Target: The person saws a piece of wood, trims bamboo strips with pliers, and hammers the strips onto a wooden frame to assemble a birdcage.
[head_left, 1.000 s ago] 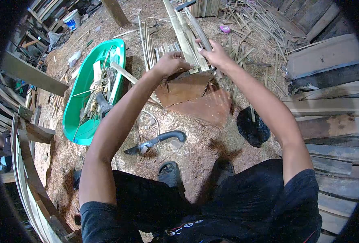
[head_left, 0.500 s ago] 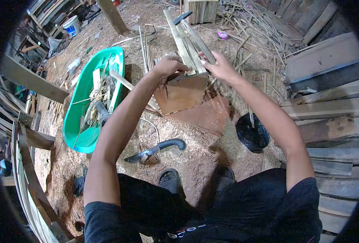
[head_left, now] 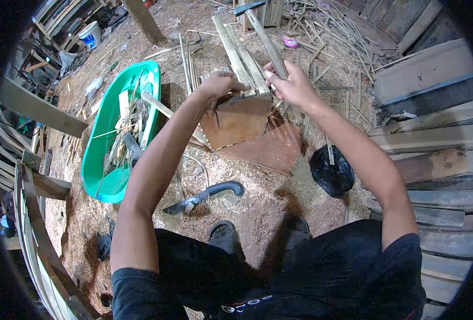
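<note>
My right hand (head_left: 296,89) is wrapped round the wooden handle of a hammer (head_left: 266,41), whose metal head points away from me at the top of the view. At the upper edge of a brown, tapering panel (head_left: 236,124), my left hand (head_left: 221,85) is closed in a pinch. Whatever lies between its fingertips is too small to make out. Two or so pale wooden slats (head_left: 232,52) run away from me beyond that edge, their near ends beside the left fingertips. Another reddish-brown sheet (head_left: 274,146) lies on the ground under the panel.
A green tub (head_left: 90,165) holding wood strips stands at left. A dark-handled saw-like tool (head_left: 204,196) lies near my feet. At right are a black bag-like container (head_left: 332,173) with a stick in it and stacked boards (head_left: 434,138). Wood shavings cover the ground.
My right hand has lifted the hammer slightly, and its head has swung up and to the right. The left hand stays at the panel's edge. The view has shifted a little.
</note>
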A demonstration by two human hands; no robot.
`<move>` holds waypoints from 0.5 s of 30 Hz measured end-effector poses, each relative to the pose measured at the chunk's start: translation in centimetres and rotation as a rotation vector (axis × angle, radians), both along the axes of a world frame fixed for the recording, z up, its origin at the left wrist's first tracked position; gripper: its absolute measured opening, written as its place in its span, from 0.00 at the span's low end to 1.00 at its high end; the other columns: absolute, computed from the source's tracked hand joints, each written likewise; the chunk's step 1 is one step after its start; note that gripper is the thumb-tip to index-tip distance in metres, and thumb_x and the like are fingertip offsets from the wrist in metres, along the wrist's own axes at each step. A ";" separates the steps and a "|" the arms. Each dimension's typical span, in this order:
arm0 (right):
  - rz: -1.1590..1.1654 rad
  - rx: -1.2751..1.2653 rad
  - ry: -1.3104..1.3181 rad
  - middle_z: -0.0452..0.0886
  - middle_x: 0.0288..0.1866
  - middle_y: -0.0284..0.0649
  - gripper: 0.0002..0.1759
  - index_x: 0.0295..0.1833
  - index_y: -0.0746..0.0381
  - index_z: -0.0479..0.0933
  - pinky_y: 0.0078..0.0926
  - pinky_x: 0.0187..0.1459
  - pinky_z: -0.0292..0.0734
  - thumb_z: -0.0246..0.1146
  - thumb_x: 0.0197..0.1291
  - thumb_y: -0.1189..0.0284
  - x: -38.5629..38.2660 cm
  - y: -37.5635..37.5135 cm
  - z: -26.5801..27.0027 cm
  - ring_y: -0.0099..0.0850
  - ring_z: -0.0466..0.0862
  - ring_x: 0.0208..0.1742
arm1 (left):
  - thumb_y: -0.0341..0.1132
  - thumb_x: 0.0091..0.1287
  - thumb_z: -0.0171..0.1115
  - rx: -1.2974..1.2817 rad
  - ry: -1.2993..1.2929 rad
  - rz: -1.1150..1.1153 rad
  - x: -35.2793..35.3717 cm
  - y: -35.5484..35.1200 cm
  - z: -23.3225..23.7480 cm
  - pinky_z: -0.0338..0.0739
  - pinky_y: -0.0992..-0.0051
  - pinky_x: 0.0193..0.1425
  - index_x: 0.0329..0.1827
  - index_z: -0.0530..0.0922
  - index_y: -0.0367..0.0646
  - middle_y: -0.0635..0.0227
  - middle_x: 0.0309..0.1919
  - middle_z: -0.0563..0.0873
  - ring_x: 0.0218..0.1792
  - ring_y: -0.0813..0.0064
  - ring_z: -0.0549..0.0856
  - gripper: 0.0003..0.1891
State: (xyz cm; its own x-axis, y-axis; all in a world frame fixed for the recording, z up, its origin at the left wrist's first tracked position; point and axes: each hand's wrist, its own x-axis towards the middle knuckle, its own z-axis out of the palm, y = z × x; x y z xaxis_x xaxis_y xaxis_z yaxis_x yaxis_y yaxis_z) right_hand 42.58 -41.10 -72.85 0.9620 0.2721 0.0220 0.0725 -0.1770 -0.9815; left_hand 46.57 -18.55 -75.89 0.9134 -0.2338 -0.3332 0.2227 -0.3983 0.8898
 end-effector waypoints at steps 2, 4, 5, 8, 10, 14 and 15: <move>0.001 0.010 -0.181 0.80 0.34 0.34 0.09 0.51 0.62 0.75 0.20 0.26 0.71 0.59 0.66 0.75 0.9 0.0 -1.4 0.18 0.76 0.26 | 0.34 0.57 0.73 0.021 -0.024 0.000 -1.1 -0.5 1.7 0.70 0.76 0.35 0.34 0.83 0.40 0.70 0.28 0.82 0.30 0.78 0.78 0.08; -0.008 -0.018 -0.236 0.80 0.35 0.34 0.09 0.50 0.62 0.76 0.20 0.27 0.71 0.60 0.66 0.74 0.5 0.1 -1.3 0.18 0.76 0.26 | 0.35 0.56 0.73 -0.015 -0.006 0.006 -0.8 -0.4 0.9 0.70 0.75 0.34 0.33 0.83 0.41 0.70 0.27 0.82 0.29 0.78 0.78 0.09; -0.016 -0.050 -0.207 0.80 0.35 0.35 0.09 0.50 0.62 0.76 0.21 0.29 0.72 0.60 0.66 0.74 0.5 -0.1 -1.0 0.19 0.77 0.28 | 0.36 0.56 0.74 -0.032 -0.001 0.010 -0.5 -0.3 0.6 0.69 0.75 0.33 0.33 0.83 0.41 0.70 0.27 0.81 0.29 0.78 0.78 0.09; -0.008 -0.099 -0.140 0.81 0.34 0.34 0.09 0.49 0.62 0.77 0.22 0.35 0.73 0.62 0.65 0.73 0.0 0.1 -0.8 0.20 0.79 0.33 | 0.36 0.56 0.74 0.025 -0.024 0.004 -0.9 -0.5 1.3 0.69 0.75 0.33 0.33 0.83 0.41 0.69 0.27 0.82 0.29 0.78 0.77 0.10; -0.010 -0.148 -0.162 0.81 0.34 0.35 0.10 0.48 0.63 0.78 0.25 0.37 0.74 0.63 0.64 0.71 0.1 0.1 -1.5 0.22 0.79 0.34 | 0.36 0.57 0.73 0.092 -0.037 -0.025 -0.1 -0.2 0.6 0.70 0.76 0.35 0.34 0.83 0.41 0.69 0.29 0.82 0.30 0.78 0.78 0.09; -0.127 -0.178 -0.286 0.80 0.30 0.38 0.16 0.41 0.67 0.77 0.31 0.35 0.74 0.64 0.63 0.63 -0.3 0.9 -2.9 0.26 0.78 0.31 | 0.34 0.59 0.70 -0.038 -0.095 -0.012 -0.6 0.0 0.5 0.72 0.79 0.39 0.38 0.81 0.40 0.69 0.32 0.83 0.32 0.78 0.80 0.09; -0.190 -0.172 -0.312 0.79 0.28 0.37 0.17 0.40 0.67 0.77 0.32 0.35 0.73 0.63 0.64 0.61 -0.7 1.3 -3.2 0.26 0.78 0.30 | 0.34 0.60 0.69 -0.151 -0.109 0.016 -1.0 0.2 0.7 0.74 0.77 0.41 0.42 0.80 0.38 0.66 0.34 0.85 0.34 0.76 0.82 0.11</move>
